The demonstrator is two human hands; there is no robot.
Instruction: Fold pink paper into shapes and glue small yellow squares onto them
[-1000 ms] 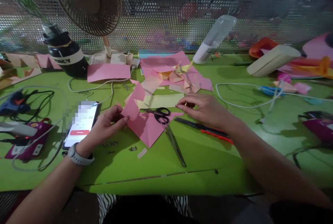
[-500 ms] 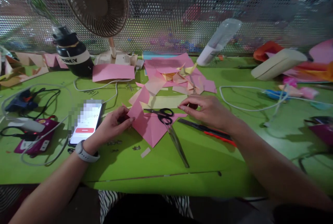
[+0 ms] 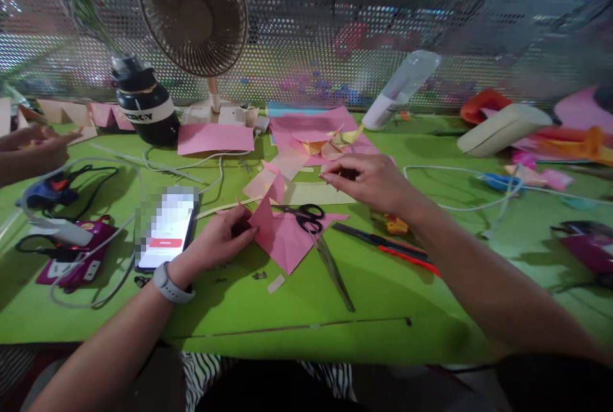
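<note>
Bottle (image 3: pixel 147 115) with partly legible "RGY"; left fingers (image 3: pixel 244 239) pinching pink paper (image 3: pixel 266 227), right fingers (image 3: pixel 341 165) pressed together

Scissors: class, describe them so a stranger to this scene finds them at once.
On the green table, find the folded pink paper at the left hand. The scissors lie over its flat right part. Two black handle loops set them apart from the slim, plain metal tool just below.

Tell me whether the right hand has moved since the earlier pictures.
Yes: the right hand has moved up the picture and slightly left, judged against the black scissors.
</note>
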